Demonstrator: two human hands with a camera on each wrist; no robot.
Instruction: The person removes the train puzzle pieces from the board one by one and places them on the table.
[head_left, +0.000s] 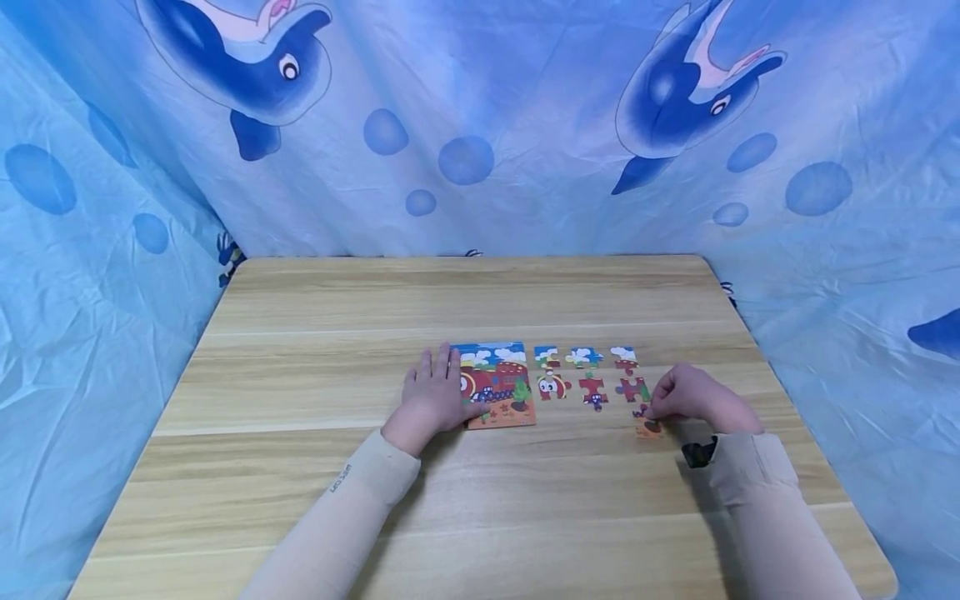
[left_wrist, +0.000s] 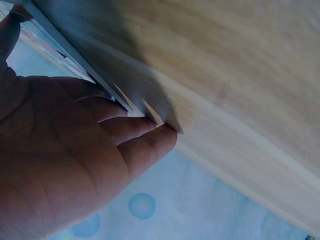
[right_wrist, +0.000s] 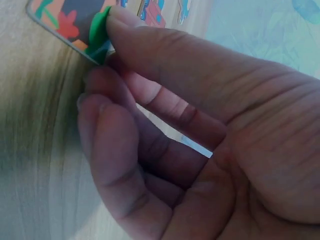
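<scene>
My left hand (head_left: 432, 398) rests at the left side of a square picture board (head_left: 501, 357), which shows a red train under a cloudy sky. Its fingers reach straight forward and the thumb lies across the lower left corner. Seen from the left wrist, the fingertips (left_wrist: 160, 137) meet the board's edge by the wood. On the right, my right hand (head_left: 693, 393) pinches a jigsaw piece (right_wrist: 62, 22) by its corner between thumb and fingers. That piece is orange with a red flower and green patches, held low over the table, below the other pieces.
Right of the board, jigsaw pieces form two spaced rows: sky pieces such as this one (head_left: 583, 357) above, red train pieces such as this one (head_left: 552, 387) below. The wooden table (head_left: 480, 517) ends at a blue dolphin-print curtain (head_left: 540, 217).
</scene>
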